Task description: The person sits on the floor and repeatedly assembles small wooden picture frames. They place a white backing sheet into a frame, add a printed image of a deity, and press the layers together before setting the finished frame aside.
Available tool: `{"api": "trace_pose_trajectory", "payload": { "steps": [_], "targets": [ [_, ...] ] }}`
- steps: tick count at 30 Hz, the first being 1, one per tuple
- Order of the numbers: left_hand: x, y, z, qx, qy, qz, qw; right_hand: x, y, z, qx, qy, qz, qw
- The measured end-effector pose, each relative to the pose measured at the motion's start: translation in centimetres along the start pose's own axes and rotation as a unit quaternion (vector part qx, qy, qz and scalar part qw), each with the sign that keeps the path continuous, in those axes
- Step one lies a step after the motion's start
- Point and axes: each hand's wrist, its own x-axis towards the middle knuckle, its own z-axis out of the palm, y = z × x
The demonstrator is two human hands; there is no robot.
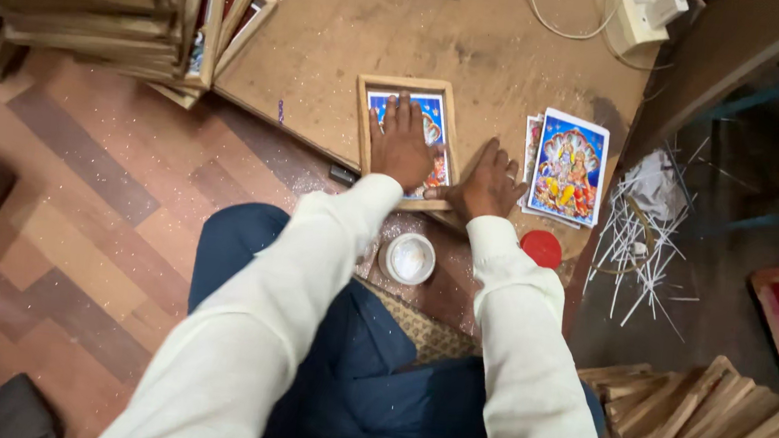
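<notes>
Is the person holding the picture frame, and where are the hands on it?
Nothing is gripped. The left hand lies flat on the picture inside the frame, pressing down. The right hand rests flat at the frame's lower right corner.

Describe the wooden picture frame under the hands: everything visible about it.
The frame is a small upright rectangle of pale bare wood, lying flat on a dusty board. It encloses a colourful print with a blue ground. The left hand presses flat on the print; the right hand rests at its lower right corner.
</notes>
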Motion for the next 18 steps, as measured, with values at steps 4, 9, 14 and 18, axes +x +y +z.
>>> {"api": "trace_pose_trajectory", "payload": {
  "steps": [4,9,14,18],
  "targets": [
    [-3.4,-2.6,-1.2,-0.324,0.094,-0.030,0.941,-0.6,1.1,1.3,0.072,0.055,-0.051,0.995],
    [-10.0,-5.6,2.5,-0.426,0.136,-0.229,0.865,-1.1,2.8,2.0,0.241,0.077,-0.066,0.965],
    [-9.5,-5.8,4.5,-0.748,0.016,-0.268,0.607,-4.3,6.1,1.4,0.376,0.085,-0.101,0.917],
    [-8.3,-5.3,3.0,-0.752,0.043,-0.249,0.609,-7.0,8.9,2.0,0.526,0.114,-0.078,0.839]
  ]
}}
